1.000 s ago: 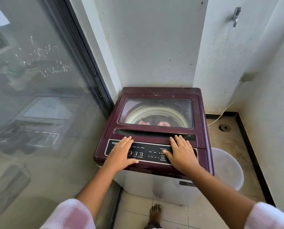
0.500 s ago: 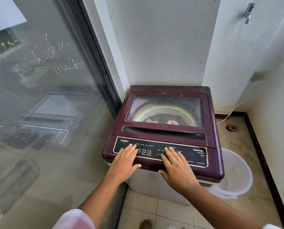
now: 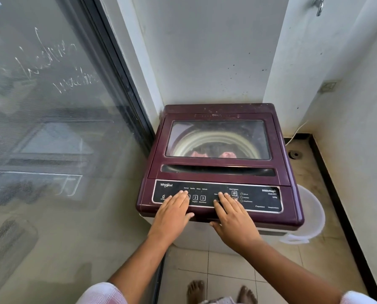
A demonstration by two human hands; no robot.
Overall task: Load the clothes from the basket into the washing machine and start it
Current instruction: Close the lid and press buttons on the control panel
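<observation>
The clothes (image 3: 226, 154) are in the washer (image 3: 218, 165): I see pink bits in the drum through the shut lid's window. I judge loading done and only the start left.

A second ago my hands sat wide apart on the washer's panel (image 3: 264, 199), the right one well toward its right end. Since then the right has slid to the middle and both have drawn back toward the washer's front edge. My view has pulled away too, so both feet (image 3: 196, 289) now show in front of the washer.

The left hand (image 3: 172, 213) lies flat, fingers straight and together, tips over the spot just left of button 2 (image 3: 195, 197). The right hand (image 3: 233, 220) lies the same way, fingers slightly spread, tips on the mid-panel. Neither grips anything. Button 3 (image 3: 203, 198), marked Start/Pause, sits bare between them, so I judge the start not yet pressed.

I can't tell whether any fingertip is pressing. The left fingers hide the first button, and the right ones hide some mid-panel labels. I make out no lit lamp, and the small print on the panel's right is unreadable. Glare veils most of the drum. The basket (image 3: 312, 216) stands at the washer's right front corner, partly behind it; what shows inside looks empty.
</observation>
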